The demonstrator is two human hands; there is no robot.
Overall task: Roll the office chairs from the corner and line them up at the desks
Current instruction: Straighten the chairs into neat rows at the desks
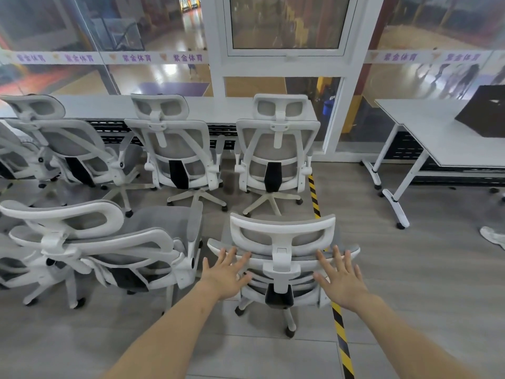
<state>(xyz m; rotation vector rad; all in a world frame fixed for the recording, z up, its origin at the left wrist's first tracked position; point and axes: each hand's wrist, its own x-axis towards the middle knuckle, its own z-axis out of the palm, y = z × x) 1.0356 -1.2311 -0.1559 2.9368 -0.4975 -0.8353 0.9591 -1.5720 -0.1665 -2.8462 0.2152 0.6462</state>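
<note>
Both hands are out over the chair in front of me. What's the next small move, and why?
Probably close both hands on the chair backrest top. The left hand and right hand are open with spread fingers at its edge, gripping nothing yet, and it needs a hold before rolling toward the table at right.

- Nearest chair: white frame, grey mesh, upright, back to camera, beside floor tape.
- Two chairs: matching, upright, tucked against the window-side desk.

Yellow-black floor tape passing beneath the right fingers, on toward the glass wall far ahead. White shoe well right of them. Dark board far ahead-right.
</note>
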